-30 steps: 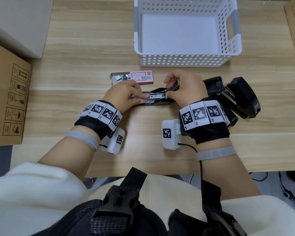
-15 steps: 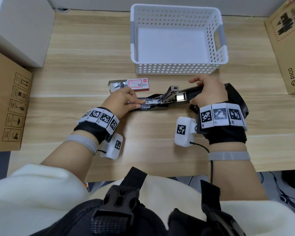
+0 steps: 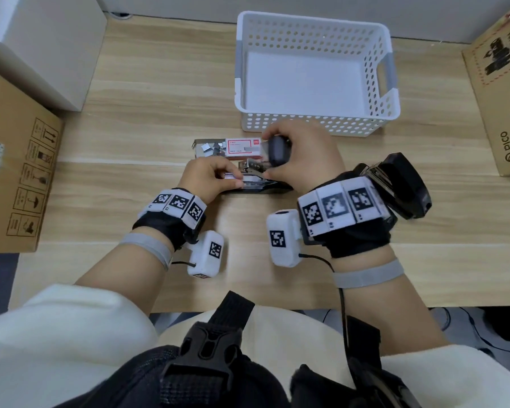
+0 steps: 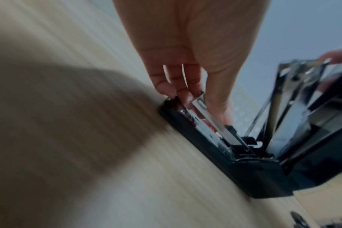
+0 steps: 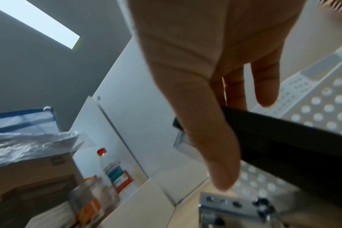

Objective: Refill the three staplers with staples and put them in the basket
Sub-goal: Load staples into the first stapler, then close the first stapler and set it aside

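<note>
The cardboard box (image 3: pixel 502 92) at the right edge of the table (image 3: pixel 159 113) reads "PICO" beside a ring logo. The brown box (image 3: pixel 15 172) at the left carries handling pictograms: arrows, a glass, an umbrella. The staple box (image 3: pixel 243 147) has a red and white label whose small print is too fine to read; its open grey end shows loose staple strips.

An open stapler (image 3: pixel 256 185) lies on the table between the hands, base flat, just in front of the staple box. The left hand (image 3: pixel 209 179) pinches the front end of its metal staple rail; in the left wrist view the fingertips (image 4: pixel 185 98) curl onto the rail's tip and the base's nose, the thumb on the far side. The right hand (image 3: pixel 304 160) grips the black top arm (image 3: pixel 277 150), raised above the rail; in the right wrist view the thumb (image 5: pixel 215 138) lies across the arm's near face and the fingers wrap behind it.

Two more black staplers (image 3: pixel 401 184) lie together just right of the right wrist, one gaping open; the wristband partly hides them. The white perforated basket (image 3: pixel 312 125) stands behind the hands, holding no stapler. A white box (image 3: pixel 50 45) sits at the far left corner. The right wrist view also shows a bottle (image 5: pixel 115 169) with a red cap and a can, both blurred.
</note>
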